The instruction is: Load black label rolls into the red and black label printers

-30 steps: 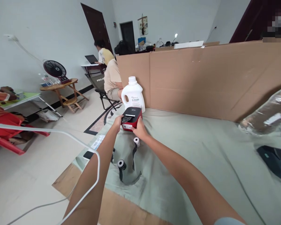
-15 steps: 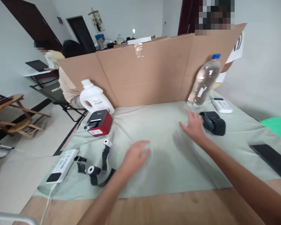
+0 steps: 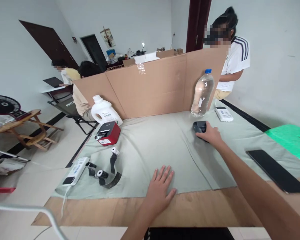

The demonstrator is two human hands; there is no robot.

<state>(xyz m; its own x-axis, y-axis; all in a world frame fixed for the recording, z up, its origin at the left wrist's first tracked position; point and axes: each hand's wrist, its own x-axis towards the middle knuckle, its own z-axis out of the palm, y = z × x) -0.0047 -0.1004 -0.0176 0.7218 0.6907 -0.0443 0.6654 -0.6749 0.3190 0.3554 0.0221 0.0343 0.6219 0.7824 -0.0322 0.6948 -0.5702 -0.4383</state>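
Observation:
My left hand [image 3: 160, 188] lies flat with fingers spread on the grey-green cloth [image 3: 152, 146], near the table's front edge. My right hand [image 3: 211, 135] is closed over a small black device [image 3: 198, 126] further back on the right, just in front of a clear water bottle [image 3: 202, 93] with a blue cap. A red and black label printer [image 3: 107, 133] sits at the left, apart from both hands, with a white detergent jug [image 3: 105, 111] behind it.
A white power strip [image 3: 76, 170] and black straps with small rolls [image 3: 105, 171] lie at the front left. A white remote [image 3: 223, 114], a black phone [image 3: 276, 170] and a green sheet [image 3: 290, 140] are at the right. A cardboard wall [image 3: 152, 86] backs the table. People sit beyond it.
Both hands let go of the red printer. My right hand moved right onto the black device. My left hand came down flat on the cloth. The view swung right.

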